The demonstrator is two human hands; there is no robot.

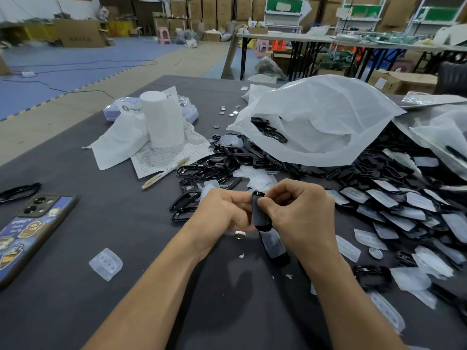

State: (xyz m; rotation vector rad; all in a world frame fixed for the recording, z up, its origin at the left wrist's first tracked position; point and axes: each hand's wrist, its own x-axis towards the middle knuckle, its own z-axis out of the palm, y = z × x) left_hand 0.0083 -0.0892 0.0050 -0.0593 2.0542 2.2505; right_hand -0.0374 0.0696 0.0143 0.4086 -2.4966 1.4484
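Both hands meet over the middle of the dark grey table (126, 223). A small black plastic shell (260, 213) stands upright between them. My left hand (219, 210) grips its left side and my right hand (300, 210) pinches its top and right side with curled fingers. Just below the hands lie a round silver coin cell (240, 234) and a second black piece with a glossy face (274, 245). Much of the held shell is hidden by my fingers.
A heap of black frames (227, 160) and clear rubber button pads (394, 205) spreads right, under an open white plastic bag (316, 122). A phone (30, 231), one loose clear pad (106, 264), a pen (165, 173), papers and a white roll (164, 120) lie left.
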